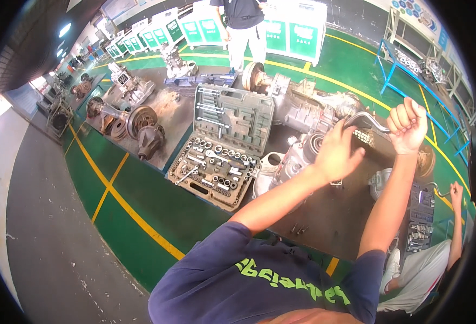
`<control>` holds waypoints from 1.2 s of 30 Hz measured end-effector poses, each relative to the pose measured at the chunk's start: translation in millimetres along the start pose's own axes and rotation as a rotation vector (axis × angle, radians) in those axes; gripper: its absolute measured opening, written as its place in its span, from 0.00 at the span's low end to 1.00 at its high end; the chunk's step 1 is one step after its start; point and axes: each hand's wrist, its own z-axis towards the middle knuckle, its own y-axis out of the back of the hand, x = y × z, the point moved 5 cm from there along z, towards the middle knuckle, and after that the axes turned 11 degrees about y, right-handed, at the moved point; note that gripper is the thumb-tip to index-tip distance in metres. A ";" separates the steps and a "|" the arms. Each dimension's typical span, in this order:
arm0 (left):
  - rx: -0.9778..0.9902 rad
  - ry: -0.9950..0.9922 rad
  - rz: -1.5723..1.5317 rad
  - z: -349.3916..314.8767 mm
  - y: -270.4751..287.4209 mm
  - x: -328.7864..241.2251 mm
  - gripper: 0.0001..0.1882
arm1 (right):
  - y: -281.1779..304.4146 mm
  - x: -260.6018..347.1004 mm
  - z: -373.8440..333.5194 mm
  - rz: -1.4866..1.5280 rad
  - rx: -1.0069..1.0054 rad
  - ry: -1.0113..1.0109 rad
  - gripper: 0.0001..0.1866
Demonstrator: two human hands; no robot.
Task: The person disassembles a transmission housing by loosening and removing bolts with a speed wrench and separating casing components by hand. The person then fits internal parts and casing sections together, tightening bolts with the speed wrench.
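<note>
My right hand (408, 125) is closed around the handle end of a bent metal wrench (368, 120), raised above the table. My left hand (338, 152) grips the wrench's other end, where it meets the grey gearbox (303, 110) lying on the dark metal table (324, 216). A second, smaller aluminium housing (281, 167) lies just left of my left wrist. An open socket set case (222, 146) with several sockets and wrenches stands to the left of the gearbox.
Rusty hubs and axle parts (135, 124) lie at the table's left end. One person stands behind the table (243, 27); another sits low at the right (437, 254) beside a small tool case (421, 216). Green floor with yellow lines surrounds the table.
</note>
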 end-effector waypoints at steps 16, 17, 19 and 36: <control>0.692 0.407 -0.627 11.0 18.8 -67.6 0.12 | -3.5 -23.4 14.1 -0.288 -0.446 -0.063 0.23; 0.665 0.423 -0.854 3.6 -8.5 -66.1 0.07 | -20.3 -26.2 16.4 -0.368 -0.489 -0.061 0.23; 0.619 0.432 -1.032 -3.8 -24.7 -62.0 0.03 | -46.9 -42.5 20.0 -0.419 -0.497 -0.071 0.22; 1.067 0.206 0.083 89.6 -58.3 4.9 0.12 | -10.7 17.7 -60.6 -0.351 -0.455 0.089 0.22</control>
